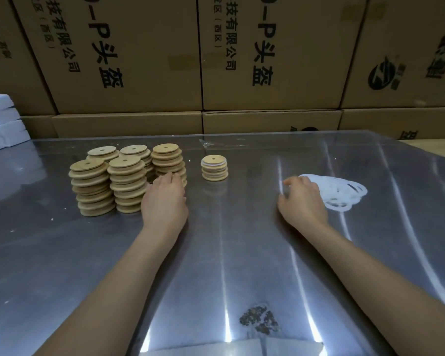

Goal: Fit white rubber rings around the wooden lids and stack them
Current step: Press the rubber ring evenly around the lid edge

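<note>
Several tall stacks of round wooden lids [125, 181] with centre holes stand on the left of the metal table [229, 253]. A short separate stack of lids [214, 167] with white rings stands to their right. A loose heap of white rubber rings [342, 192] lies on the right. My left hand [165, 201] rests palm down at the foot of the rightmost tall stack, fingertips touching its lower lids; what the fingers grasp is hidden. My right hand [302, 199] lies at the left edge of the ring heap, fingers curled over the rings.
Big cardboard boxes [149, 60] with printed characters form a wall right behind the table. A white stack of flat packs [0, 122] sits at the far left edge. A rusty patch [258, 319] marks the near table surface.
</note>
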### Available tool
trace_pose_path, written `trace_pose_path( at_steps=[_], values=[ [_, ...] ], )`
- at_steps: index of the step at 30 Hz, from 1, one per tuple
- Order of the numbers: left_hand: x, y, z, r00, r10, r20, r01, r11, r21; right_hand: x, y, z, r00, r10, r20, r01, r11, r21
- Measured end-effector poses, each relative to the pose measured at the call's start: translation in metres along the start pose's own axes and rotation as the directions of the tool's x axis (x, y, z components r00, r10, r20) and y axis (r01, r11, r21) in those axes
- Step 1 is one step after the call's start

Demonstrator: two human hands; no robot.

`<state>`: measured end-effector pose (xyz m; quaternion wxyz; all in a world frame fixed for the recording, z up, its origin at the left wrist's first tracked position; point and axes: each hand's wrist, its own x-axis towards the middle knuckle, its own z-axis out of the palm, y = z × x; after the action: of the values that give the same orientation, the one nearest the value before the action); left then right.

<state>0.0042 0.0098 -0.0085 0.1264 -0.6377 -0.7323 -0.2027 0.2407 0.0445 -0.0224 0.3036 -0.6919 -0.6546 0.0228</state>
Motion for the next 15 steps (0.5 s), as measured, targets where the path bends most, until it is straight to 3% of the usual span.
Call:
trace_pose_path(
  at_steps=[5, 11, 15],
  values=[
    [0.000, -0.001, -0.003, 0.999, 0.008, -0.039, -0.008, 1.000, -0.018, 0.006, 0.012, -0.010, 0.988, 0.153, -0.013, -0.152, 0.964, -0.216],
    [0.000, 0.001, -0.004, 0.993, 0.055, -0.106, -0.060, 0.998, -0.036, 0.014, 0.020, -0.011, 0.989, 0.146, -0.034, -0.150, 0.966, -0.209],
    [-0.002, 0.006, -0.007, 0.966, 0.121, -0.227, -0.160, 0.974, -0.162, 0.016, 0.020, -0.011, 0.984, 0.169, -0.053, -0.176, 0.972, -0.154]
  ],
)
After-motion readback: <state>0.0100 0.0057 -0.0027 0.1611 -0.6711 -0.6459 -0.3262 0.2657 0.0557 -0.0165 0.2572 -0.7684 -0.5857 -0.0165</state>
